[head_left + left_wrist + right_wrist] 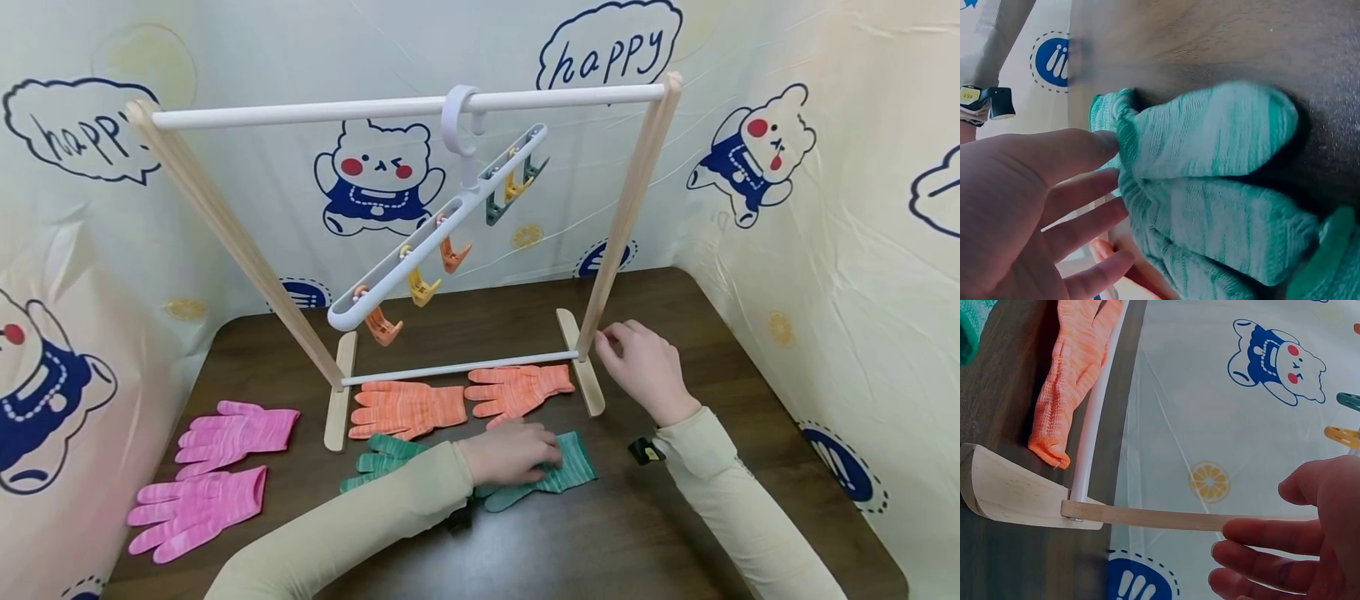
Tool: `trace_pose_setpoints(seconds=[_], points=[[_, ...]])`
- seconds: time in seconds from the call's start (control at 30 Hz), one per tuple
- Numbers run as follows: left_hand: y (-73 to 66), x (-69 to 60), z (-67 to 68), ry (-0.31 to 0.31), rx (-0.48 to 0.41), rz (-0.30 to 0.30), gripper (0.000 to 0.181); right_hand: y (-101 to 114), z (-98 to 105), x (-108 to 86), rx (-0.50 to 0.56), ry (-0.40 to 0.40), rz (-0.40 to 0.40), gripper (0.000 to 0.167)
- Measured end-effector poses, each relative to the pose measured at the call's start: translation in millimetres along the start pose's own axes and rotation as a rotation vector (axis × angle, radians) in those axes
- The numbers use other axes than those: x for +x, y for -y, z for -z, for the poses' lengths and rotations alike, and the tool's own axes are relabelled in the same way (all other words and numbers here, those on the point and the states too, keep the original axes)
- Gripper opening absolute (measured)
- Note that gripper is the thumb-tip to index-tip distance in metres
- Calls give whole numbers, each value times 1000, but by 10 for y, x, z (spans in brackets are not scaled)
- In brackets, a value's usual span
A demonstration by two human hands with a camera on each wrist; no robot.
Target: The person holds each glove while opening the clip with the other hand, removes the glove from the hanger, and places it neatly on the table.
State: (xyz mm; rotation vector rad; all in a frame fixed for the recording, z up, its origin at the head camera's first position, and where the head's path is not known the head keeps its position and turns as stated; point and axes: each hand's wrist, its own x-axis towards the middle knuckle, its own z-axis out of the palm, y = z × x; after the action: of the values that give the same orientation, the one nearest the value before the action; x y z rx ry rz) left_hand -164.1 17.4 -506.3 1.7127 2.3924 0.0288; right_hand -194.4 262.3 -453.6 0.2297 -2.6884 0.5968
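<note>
In the head view, my left hand [510, 452] lies over the right-hand green glove [573, 462]. The left wrist view shows its thumb and fingertips at the gathered fabric of that green glove [1191, 137], pinching it near the cuff. Partly under my left forearm is another green glove [386, 458]. My right hand [641, 367] hovers beside the stand's right wooden post [630, 208], fingers loosely bent and nothing in them. Seen from the right wrist, the post [1160, 517] passes behind the fingers of my right hand [1285, 544]; whether they touch it is unclear.
A white hanger [442, 229] with orange, yellow and dark green clips hangs from the stand's top rod [315, 112]. Two orange gloves [408, 408] lie along the lower bar [465, 367]. Two pink gloves [198, 508] are at the table's left. Printed cloth surrounds the table.
</note>
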Motion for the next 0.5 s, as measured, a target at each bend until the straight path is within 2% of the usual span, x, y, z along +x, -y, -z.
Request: trace_pose_setpoints(seconds=[0.23, 0.5], points=[[-1, 21, -24, -44, 10, 16, 19, 7, -10, 4, 1, -3, 3, 29], [-24, -1, -40, -33, 24, 63, 27, 31, -43, -17, -3, 3, 16, 29]])
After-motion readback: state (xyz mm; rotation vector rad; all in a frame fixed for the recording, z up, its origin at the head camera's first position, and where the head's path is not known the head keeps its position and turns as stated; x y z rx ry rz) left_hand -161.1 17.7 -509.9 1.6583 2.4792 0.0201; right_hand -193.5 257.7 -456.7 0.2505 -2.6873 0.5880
